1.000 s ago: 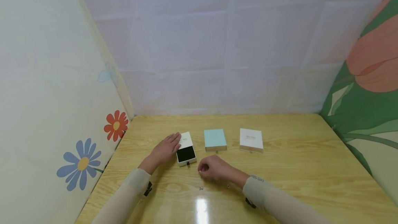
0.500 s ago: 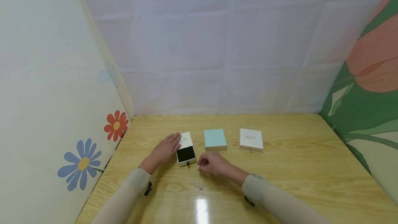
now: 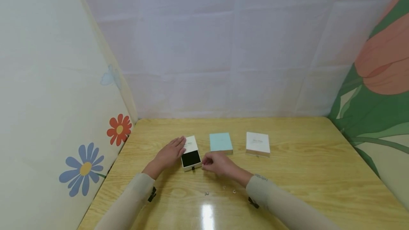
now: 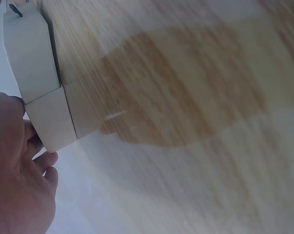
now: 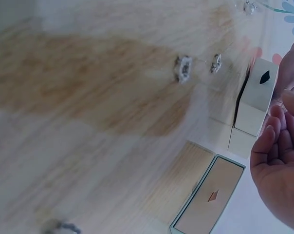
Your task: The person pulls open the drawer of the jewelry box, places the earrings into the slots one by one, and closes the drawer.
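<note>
A white drawer box (image 3: 191,144) stands on the left of the table, its drawer (image 3: 191,159) pulled out toward me with a black lining showing. My left hand (image 3: 169,153) holds the box's sleeve from the left; the left wrist view shows its fingers (image 4: 45,161) bent at the sleeve's rear end. Right by the drawer's front corner is my right hand (image 3: 218,164), thumb and fingertips drawn together in a pinch. A tiny pale thing shows at these fingertips, too small to make out. Small silver jewelry pieces (image 5: 184,68) lie on the table nearer me.
A light blue box (image 3: 221,142) stands right of the white one, just beyond my right hand. Farther right is another white box (image 3: 257,142), closed. A cloth backdrop (image 3: 223,63) rises behind the wooden table (image 3: 306,180), with printed panels at both sides.
My right hand has moved away from me and slightly left, up to the drawer's front corner. More of the small silver pieces show now. The left hand keeps its place on the box.
</note>
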Tool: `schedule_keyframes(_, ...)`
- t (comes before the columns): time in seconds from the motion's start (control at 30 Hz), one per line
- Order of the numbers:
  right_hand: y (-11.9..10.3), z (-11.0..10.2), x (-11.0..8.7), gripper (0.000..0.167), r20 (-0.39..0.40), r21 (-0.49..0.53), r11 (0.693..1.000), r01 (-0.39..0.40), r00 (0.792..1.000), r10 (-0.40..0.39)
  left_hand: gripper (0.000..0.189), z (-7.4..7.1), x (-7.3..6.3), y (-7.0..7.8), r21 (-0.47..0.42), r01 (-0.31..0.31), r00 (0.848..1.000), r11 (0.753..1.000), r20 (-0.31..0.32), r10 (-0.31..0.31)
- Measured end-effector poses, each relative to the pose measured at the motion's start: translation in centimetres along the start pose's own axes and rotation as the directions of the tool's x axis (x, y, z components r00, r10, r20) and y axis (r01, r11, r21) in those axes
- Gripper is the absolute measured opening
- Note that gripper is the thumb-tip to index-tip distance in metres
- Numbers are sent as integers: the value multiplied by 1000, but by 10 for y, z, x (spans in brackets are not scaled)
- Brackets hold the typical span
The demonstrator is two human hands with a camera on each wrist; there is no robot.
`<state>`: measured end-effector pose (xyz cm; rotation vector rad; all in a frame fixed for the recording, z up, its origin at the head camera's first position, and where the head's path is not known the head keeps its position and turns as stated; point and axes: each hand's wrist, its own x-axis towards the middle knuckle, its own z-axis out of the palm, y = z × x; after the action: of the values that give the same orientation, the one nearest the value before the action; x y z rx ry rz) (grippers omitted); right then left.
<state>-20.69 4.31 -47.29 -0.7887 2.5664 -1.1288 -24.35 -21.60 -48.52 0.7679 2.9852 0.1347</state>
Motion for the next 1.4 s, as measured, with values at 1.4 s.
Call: schedule_keyframes(1.4,2,11,40,9,-78,19,1000,-18,997,20,56,5,0,-1,0,-8,1000,1000,-30,8)
